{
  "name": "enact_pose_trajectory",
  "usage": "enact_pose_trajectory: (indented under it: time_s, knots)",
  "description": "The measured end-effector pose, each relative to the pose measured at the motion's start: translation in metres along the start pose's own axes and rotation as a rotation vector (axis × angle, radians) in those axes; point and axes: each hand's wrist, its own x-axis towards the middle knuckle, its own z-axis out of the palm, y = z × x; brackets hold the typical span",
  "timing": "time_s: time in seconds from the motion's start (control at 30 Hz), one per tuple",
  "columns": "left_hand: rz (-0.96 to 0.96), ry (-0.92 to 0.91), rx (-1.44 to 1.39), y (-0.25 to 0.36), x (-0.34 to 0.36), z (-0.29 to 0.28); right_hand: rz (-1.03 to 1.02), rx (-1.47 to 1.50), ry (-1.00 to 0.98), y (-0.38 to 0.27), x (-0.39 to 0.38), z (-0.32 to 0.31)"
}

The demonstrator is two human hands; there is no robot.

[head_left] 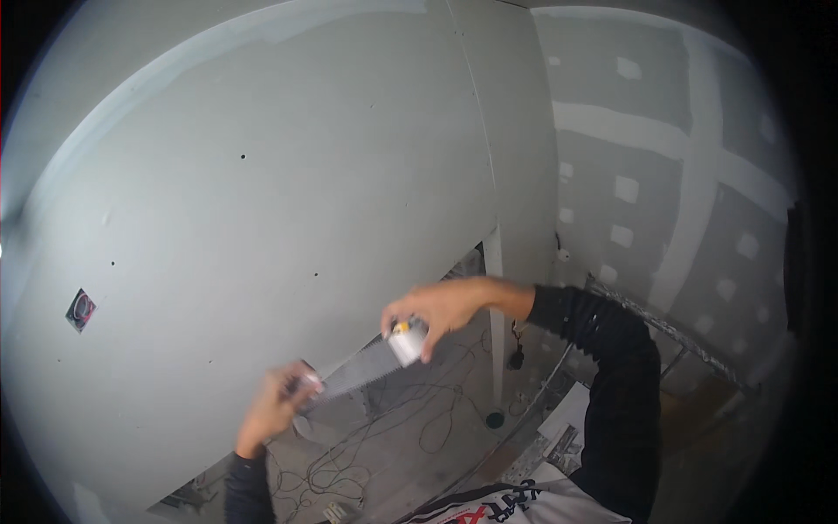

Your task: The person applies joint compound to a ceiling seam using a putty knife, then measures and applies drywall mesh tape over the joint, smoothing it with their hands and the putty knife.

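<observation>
My right hand (pixel 441 306) is wrapped round a white roll of mesh joint tape (pixel 406 348) with a yellowish spot at its core. From the roll, a grey see-through tape strip (pixel 360 368) with jagged edges stretches down to my left hand (pixel 269 403). The fingers of my left hand are closed at the strip's other end; motion blurs them, and part of their grip is hidden. Both hands are in front of a large pale wall panel (pixel 262 218), near its slanting lower edge. I cannot tell whether the strip touches the panel.
Loose cables (pixel 349 450) lie across the floor below. A paint-spattered metal rail (pixel 681 336) runs past my right arm. The grey wall (pixel 628 166) on the right has white filler bands and patches. A square cut-out with wires (pixel 80 310) is at far left.
</observation>
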Motion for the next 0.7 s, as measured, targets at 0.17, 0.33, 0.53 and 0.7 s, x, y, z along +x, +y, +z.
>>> enact_pose_trajectory:
  time_s: [0.17,0.33,0.53,0.7]
  knots:
    - [0.091,0.143,0.313,0.050,0.058,-0.089,-0.036,-0.221,0.226,0.029,-0.031,-0.115]
    - [0.141,0.159,0.298,0.125,0.118,-0.136,0.043,-0.527,0.429,-0.006,-0.053,-0.206]
    - [0.291,0.210,0.407,0.148,0.150,-0.152,0.382,-0.804,0.574,-0.009,-0.067,-0.243]
    - [0.216,0.275,0.392,0.124,0.125,-0.164,0.461,-0.844,0.669,0.033,-0.121,-0.259]
